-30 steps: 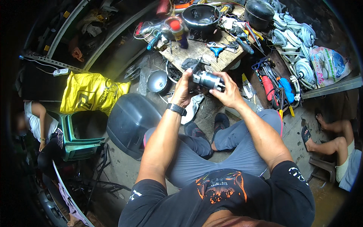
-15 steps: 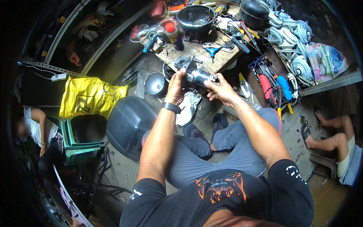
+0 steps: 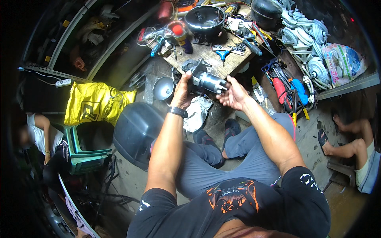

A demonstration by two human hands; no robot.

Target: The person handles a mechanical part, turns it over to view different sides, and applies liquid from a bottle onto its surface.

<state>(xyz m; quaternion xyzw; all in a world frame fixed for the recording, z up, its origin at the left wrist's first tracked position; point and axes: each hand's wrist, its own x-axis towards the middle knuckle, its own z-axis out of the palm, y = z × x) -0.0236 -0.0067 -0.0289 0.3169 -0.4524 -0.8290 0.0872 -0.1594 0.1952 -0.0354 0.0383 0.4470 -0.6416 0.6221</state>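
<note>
Arms (image 3: 166, 150) stretched forward, I hold a silver metal cylinder (image 3: 211, 82) near the desk (image 3: 199, 54), my left grip (image 3: 182, 93) closed around its bracketed end; whether my half-curled right grip (image 3: 235, 95) touches the other end, I cannot tell. Dark printing marks the yellow bag (image 3: 108, 107) at left.

Centre: we find a machine part (image 3: 210, 82) between the left hand (image 3: 183, 91) and the right hand (image 3: 237, 95), overlapping the lower edge of the workbench (image 3: 237, 66). On the workbench, top centre, we list a pan (image 3: 204, 18), a spray can (image 3: 182, 39) at its lower left, a Y-wrench (image 3: 223, 54) near the lower edge. Centre left: a bowl (image 3: 163, 88); below it, a case (image 3: 137, 135). Left: a sack (image 3: 95, 103) above a chair (image 3: 85, 163). Upper right: a heap of parts (image 3: 303, 37), a plastic bag (image 3: 343, 65) at its lower right, hand tools (image 3: 281, 90) at its lower left.
</note>
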